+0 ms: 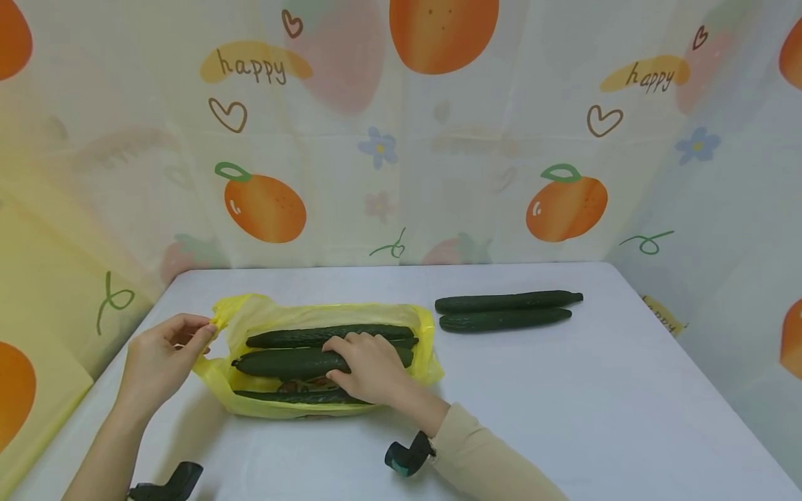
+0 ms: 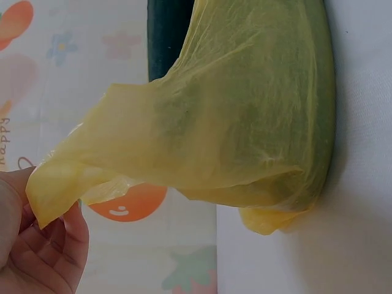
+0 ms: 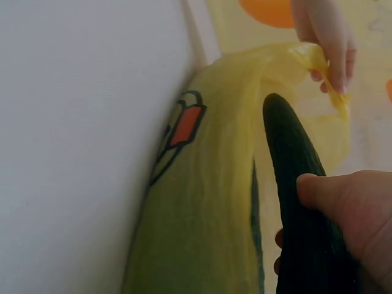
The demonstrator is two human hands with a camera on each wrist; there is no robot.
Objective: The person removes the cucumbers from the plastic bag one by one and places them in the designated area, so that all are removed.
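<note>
Fruit-print curtain (image 1: 438,195), lettered "happy," hangs behind a white table (image 1: 595,403) w/ a yellow bag (image 1: 338,313) lying open on it. L hand (image 1: 166,355) pinches the bag's L corner btwn thumb & fingers, holding it up off the table. R hand (image 1: 372,365) is inside the bag's mouth, thumb & fingers curled round the mid cuke (image 1: 285,363); it lies in the bag w/ a rear cuke (image 1: 282,338) behind & a front cuke (image 1: 288,397) nearer the camera. Just R of the bag & a bit farther back, a far cuke (image 1: 507,301) & a near cuke (image 1: 504,320) lie side by side. Beige sleeve (image 1: 489,452) covers the R forearm, nearer the camera than the bag. Red-&-black print (image 3: 187,125) marks the bag's side, per R wrist view.
</note>
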